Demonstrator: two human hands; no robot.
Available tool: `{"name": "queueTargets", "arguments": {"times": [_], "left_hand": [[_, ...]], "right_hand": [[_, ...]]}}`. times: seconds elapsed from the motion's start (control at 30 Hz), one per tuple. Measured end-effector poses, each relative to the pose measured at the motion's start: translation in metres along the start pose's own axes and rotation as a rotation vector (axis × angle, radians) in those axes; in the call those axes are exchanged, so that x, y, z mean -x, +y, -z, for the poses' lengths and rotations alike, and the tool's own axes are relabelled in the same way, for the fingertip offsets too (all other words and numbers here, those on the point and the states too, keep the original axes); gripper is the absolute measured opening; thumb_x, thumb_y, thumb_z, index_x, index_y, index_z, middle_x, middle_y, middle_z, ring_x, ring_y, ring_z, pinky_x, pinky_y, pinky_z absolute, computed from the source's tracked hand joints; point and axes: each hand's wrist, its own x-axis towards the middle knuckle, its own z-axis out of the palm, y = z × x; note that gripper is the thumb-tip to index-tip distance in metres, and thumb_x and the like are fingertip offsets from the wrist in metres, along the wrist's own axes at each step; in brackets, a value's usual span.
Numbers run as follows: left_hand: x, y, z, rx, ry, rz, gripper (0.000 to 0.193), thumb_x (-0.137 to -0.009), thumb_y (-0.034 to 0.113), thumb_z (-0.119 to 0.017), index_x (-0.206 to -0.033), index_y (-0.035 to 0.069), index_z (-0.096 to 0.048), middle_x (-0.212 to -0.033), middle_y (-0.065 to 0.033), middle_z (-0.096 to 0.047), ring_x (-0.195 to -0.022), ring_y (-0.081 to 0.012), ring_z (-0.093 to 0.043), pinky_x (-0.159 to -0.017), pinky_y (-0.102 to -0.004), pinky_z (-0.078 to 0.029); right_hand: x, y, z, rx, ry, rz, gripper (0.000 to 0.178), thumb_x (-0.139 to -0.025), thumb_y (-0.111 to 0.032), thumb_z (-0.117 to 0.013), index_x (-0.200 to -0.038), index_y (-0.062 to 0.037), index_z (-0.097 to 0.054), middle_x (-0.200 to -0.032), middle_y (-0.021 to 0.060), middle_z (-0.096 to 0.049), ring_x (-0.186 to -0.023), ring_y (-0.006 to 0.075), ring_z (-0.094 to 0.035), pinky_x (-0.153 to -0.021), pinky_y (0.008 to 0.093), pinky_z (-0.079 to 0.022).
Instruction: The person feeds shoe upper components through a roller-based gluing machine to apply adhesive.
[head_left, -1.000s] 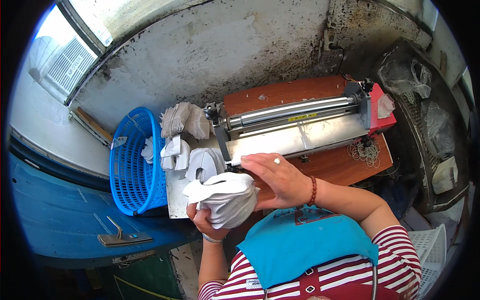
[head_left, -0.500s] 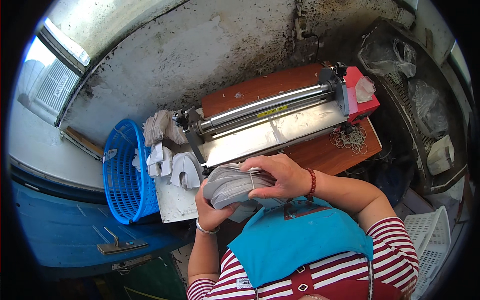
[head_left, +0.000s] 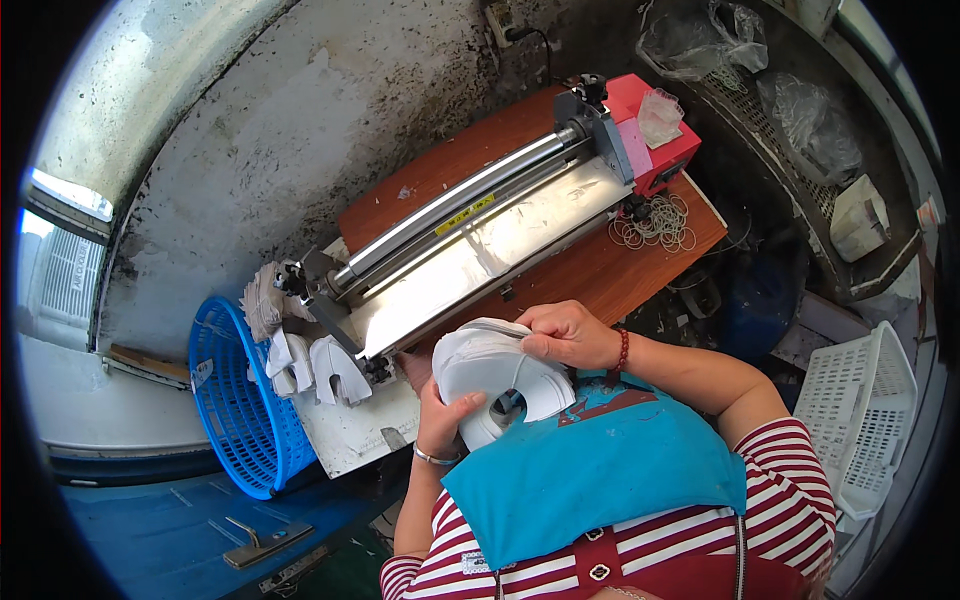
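Observation:
A thick stack of white U-shaped sheets point(head_left: 490, 362) is held in front of my chest, its rounded side up and away from me and its notch toward me. A thin pale band runs across the stack. My left hand point(head_left: 440, 415) grips the left side, with the thumb lying on the front face near the notch. At the upper right edge my right hand point(head_left: 572, 337) is closed, thumb and fingers pinching the sheets; the fingertips behind are partly hidden. The blue-green apron point(head_left: 600, 475) lies just below the stack.
Beyond my hands, a roller machine point(head_left: 480, 230) with a red end box point(head_left: 655, 130) stands on a brown board point(head_left: 590, 265). Loose rubber bands point(head_left: 655, 222) lie on its right. More U-shaped pieces point(head_left: 338, 370) sit beside a blue basket point(head_left: 235, 410). White baskets point(head_left: 860, 420) stand at right.
The stack has turned from edge-on so its U-shaped face now shows. My right hand has shifted to its upper edge. The view has swung, tilting the machine and surroundings.

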Motion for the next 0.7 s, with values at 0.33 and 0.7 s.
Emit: {"name": "queueTargets", "arguments": {"times": [0.33, 0.7], "left_hand": [[-0.029, 0.032, -0.007, 0.327, 0.283, -0.339, 0.051, -0.07, 0.021, -0.063, -0.112, -0.004, -0.048, -0.099, -0.0121, -0.057, -0.087, -0.0211, -0.058, -0.078, -0.0315, -0.047], [-0.054, 0.047, -0.083, -0.668, -0.1, -0.467, 0.054, -0.06, 0.01, -0.076, -0.107, -0.003, -0.053, -0.095, -0.0113, -0.061, -0.085, -0.0202, -0.061, -0.077, -0.0282, -0.046]], "right_hand": [[0.098, 0.054, 0.055, 0.374, -0.098, -0.257, 0.023, -0.083, -0.021, -0.06, -0.068, -0.0035, -0.06, -0.067, 0.0077, -0.059, -0.059, 0.0216, -0.057, -0.053, 0.0296, -0.045], [0.097, 0.112, 0.19, 1.34, 0.328, -0.597, 0.016, -0.077, -0.022, -0.059, -0.078, -0.0053, -0.061, -0.082, 0.0119, -0.059, -0.077, 0.0312, -0.059, -0.066, 0.04, -0.048]]}}
